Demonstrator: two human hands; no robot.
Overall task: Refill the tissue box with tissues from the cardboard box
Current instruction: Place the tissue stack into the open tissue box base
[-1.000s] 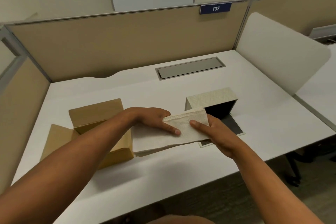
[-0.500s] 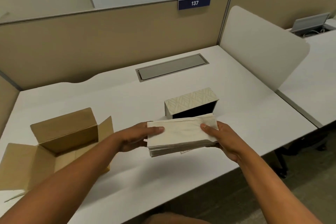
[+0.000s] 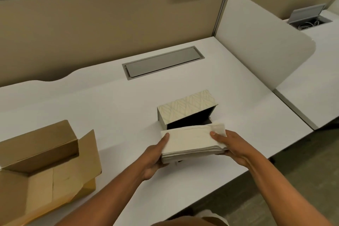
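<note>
A stack of white tissues (image 3: 190, 139) is held level between both hands, just in front of the tissue box (image 3: 185, 105). My left hand (image 3: 156, 154) grips the stack's left end, thumb on top. My right hand (image 3: 232, 145) grips the right end. The tissue box lies on the white desk with a cream patterned side up and its dark open side facing me. The stack hides the lower part of that opening. The brown cardboard box (image 3: 42, 167) stands open at the desk's left, its flaps spread.
A grey cable hatch (image 3: 162, 62) is set into the white desk (image 3: 91, 101) behind the tissue box. Beige partition walls close the back, and a white rounded divider (image 3: 260, 42) stands on the right. The desk's front edge runs just under my forearms.
Both hands have carried the tissue stack to the right, away from the cardboard box, up to the tissue box's open side. The view has shifted right as well.
</note>
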